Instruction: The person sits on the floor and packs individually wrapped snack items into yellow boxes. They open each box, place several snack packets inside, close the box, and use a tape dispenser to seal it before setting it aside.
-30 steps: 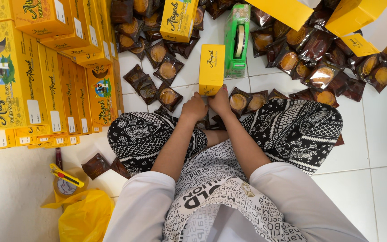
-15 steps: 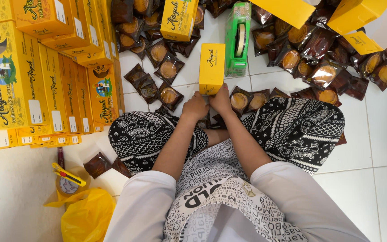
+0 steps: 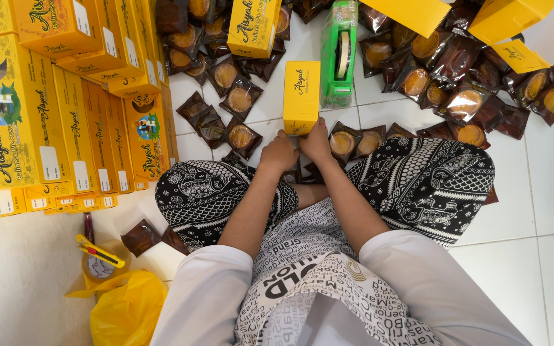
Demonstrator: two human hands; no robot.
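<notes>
A white tiled floor (image 3: 533, 192) with thin grey grout lines fills the view, and the person sits cross-legged on it in black-and-white patterned trousers (image 3: 431, 186). At 12 o'clock from the knees stands a small yellow box (image 3: 301, 96), a smooth cardboard block lying lengthwise on the tiles; the left hand (image 3: 279, 151) and right hand (image 3: 317, 142) meet at its near end, fingers curled against the flap there, touching it rather than lifting it. Whether the flap is open or closed cannot be told. Just beside the box at 1 o'clock sits a green tape dispenser (image 3: 339, 51) of glossy plastic with a pale roll inside. From 12 to 2 o'clock lie scattered pastry packets (image 3: 456, 102), shiny dark brown wrappers each showing a round golden cake; more lie at 11 o'clock. At 9 to 10 o'clock rises a stack of boxes (image 3: 46, 115), flat-sided yellow cartons packed close together. At 1 to 2 o'clock open boxes (image 3: 508, 25) lie tilted over the packets. At 7 o'clock a crumpled yellow bag (image 3: 126, 314) lies by a yellow cutter (image 3: 100, 251) resting on a tape roll (image 3: 97, 269).
</notes>
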